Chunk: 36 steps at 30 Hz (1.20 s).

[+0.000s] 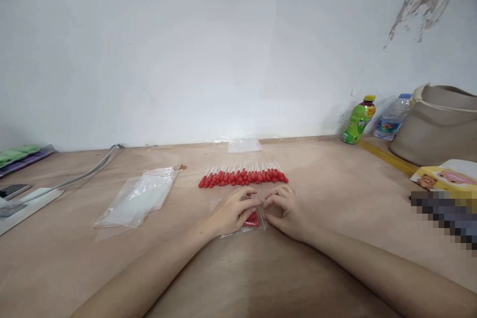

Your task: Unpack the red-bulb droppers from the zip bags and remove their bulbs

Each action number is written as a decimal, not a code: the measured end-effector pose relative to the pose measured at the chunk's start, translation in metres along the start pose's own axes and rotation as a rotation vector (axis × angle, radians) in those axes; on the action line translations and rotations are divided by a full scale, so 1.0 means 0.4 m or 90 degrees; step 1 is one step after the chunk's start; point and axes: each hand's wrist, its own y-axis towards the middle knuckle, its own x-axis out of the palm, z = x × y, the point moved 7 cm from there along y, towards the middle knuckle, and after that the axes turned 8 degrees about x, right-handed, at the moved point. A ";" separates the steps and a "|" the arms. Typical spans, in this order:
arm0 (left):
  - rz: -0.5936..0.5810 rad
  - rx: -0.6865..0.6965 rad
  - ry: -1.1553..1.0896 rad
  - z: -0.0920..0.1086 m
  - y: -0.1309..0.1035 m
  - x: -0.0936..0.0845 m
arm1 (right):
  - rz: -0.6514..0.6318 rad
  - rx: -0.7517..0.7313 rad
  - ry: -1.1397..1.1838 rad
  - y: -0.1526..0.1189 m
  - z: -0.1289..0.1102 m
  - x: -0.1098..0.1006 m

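A small clear plastic zip bag (264, 222) with something red inside lies on the table in front of me. My left hand (240, 208) rests over its left part, thumb and fingers closed on the plastic and partly hiding the red contents. At the bag's right edge, my right hand (285, 211) has its thumb and curled fingers closed on the plastic. Just beyond both hands, a row of thin white sticks with rounded red ends (244, 176) lies side by side, red ends toward me.
Flat clear bags (139, 198) are stacked at left, near a grey cable (85, 175) and a phone (15, 191). Another bag (244, 146) lies by the wall. To the right stand a green bottle (358, 120), a water bottle (391, 119) and a beige bin (436, 129), behind a yellow packet (443, 184).
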 end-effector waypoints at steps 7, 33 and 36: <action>0.047 0.015 -0.018 -0.013 -0.004 0.013 | 0.039 -0.130 -0.078 -0.003 -0.052 -0.013; -0.106 0.130 0.243 0.013 0.019 0.044 | 0.073 -0.413 -0.285 -0.025 -0.084 -0.001; -0.114 0.161 0.282 0.018 0.025 0.046 | 0.067 -0.416 -0.272 -0.022 -0.086 0.003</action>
